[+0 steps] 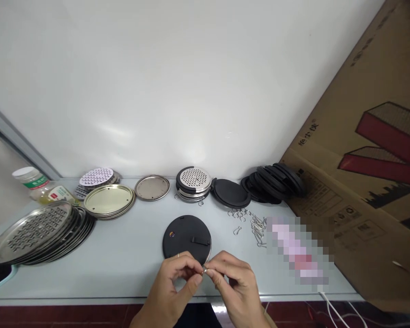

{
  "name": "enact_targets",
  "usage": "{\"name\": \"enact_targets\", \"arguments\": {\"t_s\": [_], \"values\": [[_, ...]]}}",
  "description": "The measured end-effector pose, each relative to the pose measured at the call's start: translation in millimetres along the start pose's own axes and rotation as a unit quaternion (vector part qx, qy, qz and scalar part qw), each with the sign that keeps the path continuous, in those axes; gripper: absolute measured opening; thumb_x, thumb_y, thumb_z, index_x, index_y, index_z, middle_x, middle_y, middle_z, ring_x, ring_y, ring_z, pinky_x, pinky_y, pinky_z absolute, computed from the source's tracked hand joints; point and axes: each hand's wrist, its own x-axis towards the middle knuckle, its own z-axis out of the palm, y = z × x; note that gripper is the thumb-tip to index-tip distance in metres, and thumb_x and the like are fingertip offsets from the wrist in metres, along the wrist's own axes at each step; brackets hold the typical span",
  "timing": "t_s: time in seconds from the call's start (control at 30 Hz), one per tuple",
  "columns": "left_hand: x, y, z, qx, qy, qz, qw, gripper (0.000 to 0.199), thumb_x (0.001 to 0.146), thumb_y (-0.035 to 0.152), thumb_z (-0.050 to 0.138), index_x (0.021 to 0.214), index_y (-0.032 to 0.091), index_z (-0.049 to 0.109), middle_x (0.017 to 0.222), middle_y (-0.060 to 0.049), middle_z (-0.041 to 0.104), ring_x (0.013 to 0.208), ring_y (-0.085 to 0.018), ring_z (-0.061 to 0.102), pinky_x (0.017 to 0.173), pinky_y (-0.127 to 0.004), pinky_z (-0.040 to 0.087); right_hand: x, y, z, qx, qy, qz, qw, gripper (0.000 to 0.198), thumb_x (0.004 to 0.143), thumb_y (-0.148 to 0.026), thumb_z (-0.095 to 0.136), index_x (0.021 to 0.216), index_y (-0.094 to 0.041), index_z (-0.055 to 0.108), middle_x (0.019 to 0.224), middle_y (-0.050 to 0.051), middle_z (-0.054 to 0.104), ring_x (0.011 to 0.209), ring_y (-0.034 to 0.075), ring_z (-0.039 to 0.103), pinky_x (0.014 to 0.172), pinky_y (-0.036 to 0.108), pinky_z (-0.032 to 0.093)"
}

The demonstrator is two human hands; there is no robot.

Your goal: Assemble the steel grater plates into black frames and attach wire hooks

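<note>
Near the table's front edge, my left hand (177, 284) and my right hand (237, 284) meet, each closed in a pinch. Between their fingertips is a small shiny metal piece (205, 270); its exact kind is mostly hidden by the fingers. Just beyond them a round black disc (182, 237) lies flat, with a clip-like strip on its face and a small hole showing colour. The fingertips overlap its near edge in the view. To the right lie loose small metal rings (239, 213), a single wire snap hook (237, 230) and a pile of similar hooks (258, 230).
Stacked metal lids (37, 232) and gold-coloured plates (109, 200) stand left, near a jar (37, 184). At the back are a silver plate (152, 187), perforated discs (193, 178) and black discs (275, 182). A cardboard box (362, 182) bounds the right side; white cables (328, 303) hang there.
</note>
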Motion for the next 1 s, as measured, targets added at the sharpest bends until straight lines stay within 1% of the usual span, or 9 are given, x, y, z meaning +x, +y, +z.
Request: {"name": "enact_targets", "arguments": {"t_s": [0.07, 0.2, 0.37, 0.5, 0.73, 0.83, 0.9, 1.0], "values": [[-1.3, -4.8, 2.6, -0.016, -0.001, 0.014, 1.000, 0.019, 0.094, 0.033, 0.056, 0.090, 0.019, 0.068, 0.083, -0.004, 0.062, 0.074, -0.014, 0.059, 0.068, -0.024, 0.050, -0.2, 2.6, 3.1, 0.016, 0.018, 0.009, 1.000, 0.016, 0.091, -0.027, 0.065, 0.090, -0.026, 0.081, 0.072, 0.005, 0.068, 0.064, 0.017, 0.060, 0.057, 0.027, 0.043], [-2.2, -8.2, 4.2, 0.023, 0.009, 0.070, 0.997, 0.013, 0.091, 0.025, 0.059, 0.085, 0.019, 0.069, 0.077, -0.003, 0.065, 0.072, -0.013, 0.060, 0.068, -0.023, 0.048, -0.4, 5.5, 9.5, 0.058, 0.019, 0.048, 0.997, 0.017, 0.089, -0.031, 0.067, 0.083, -0.024, 0.080, 0.070, 0.004, 0.066, 0.062, 0.016, 0.056, 0.056, 0.026, 0.040], [-1.8, -9.2, 8.3, 0.026, 0.030, 0.085, 0.996, 0.016, 0.092, 0.026, 0.057, 0.082, 0.019, 0.067, 0.076, -0.004, 0.066, 0.070, -0.013, 0.060, 0.065, -0.023, 0.048, -3.4, 9.7, 19.4, 0.152, 0.039, 0.105, 0.982, 0.018, 0.085, -0.035, 0.070, 0.075, -0.022, 0.077, 0.067, 0.001, 0.061, 0.051, 0.010, 0.044, 0.047, 0.023, 0.032], [-1.7, -11.1, 12.0, 0.023, 0.038, 0.086, 0.995, 0.019, 0.094, 0.027, 0.055, 0.080, 0.019, 0.066, 0.074, -0.003, 0.064, 0.068, -0.013, 0.059, 0.064, -0.023, 0.048, -4.8, 13.3, 23.2, 0.194, 0.053, 0.122, 0.972, 0.018, 0.083, -0.036, 0.073, 0.074, -0.021, 0.076, 0.066, 0.001, 0.059, 0.049, 0.009, 0.042, 0.045, 0.022, 0.030], [-2.9, -9.5, 14.6, 0.045, 0.061, 0.122, 0.990, 0.015, 0.091, 0.023, 0.057, 0.080, 0.019, 0.065, 0.074, -0.002, 0.065, 0.068, -0.013, 0.061, 0.065, -0.023, 0.048, -5.8, 12.8, 20.5, 0.213, 0.036, 0.134, 0.967, 0.021, 0.082, -0.038, 0.073, 0.072, -0.020, 0.075, 0.065, 0.000, 0.056, 0.048, 0.008, 0.038, 0.044, 0.021, 0.029], [-2.7, -8.8, 16.4, 0.054, 0.065, 0.127, 0.988, 0.015, 0.092, 0.023, 0.056, 0.079, 0.019, 0.064, 0.072, -0.002, 0.065, 0.066, -0.013, 0.060, 0.064, -0.022, 0.047, -6.0, 12.0, 21.1, 0.218, 0.047, 0.130, 0.966, 0.019, 0.081, -0.038, 0.074, 0.074, -0.020, 0.075, 0.065, 0.000, 0.057, 0.049, 0.009, 0.040, 0.045, 0.022, 0.030], [-2.8, -8.8, 17.4, 0.057, 0.066, 0.126, 0.988, 0.015, 0.092, 0.022, 0.056, 0.078, 0.019, 0.063, 0.072, -0.001, 0.065, 0.067, -0.012, 0.060, 0.065, -0.022, 0.047, -5.5, 11.4, 20.5, 0.213, 0.050, 0.120, 0.968, 0.017, 0.081, -0.037, 0.074, 0.074, -0.021, 0.075, 0.065, 0.001, 0.058, 0.053, 0.011, 0.045, 0.048, 0.022, 0.035], [-3.3, -9.1, 17.9, 0.065, 0.064, 0.123, 0.988, 0.017, 0.091, 0.023, 0.054, 0.077, 0.019, 0.061, 0.070, -0.001, 0.062, 0.066, -0.012, 0.059, 0.064, -0.022, 0.046, -4.4, 11.2, 16.0, 0.202, 0.032, 0.106, 0.973, 0.014, 0.082, -0.035, 0.074, 0.078, -0.023, 0.078, 0.068, 0.003, 0.061, 0.061, 0.014, 0.053, 0.055, 0.025, 0.041]]}}
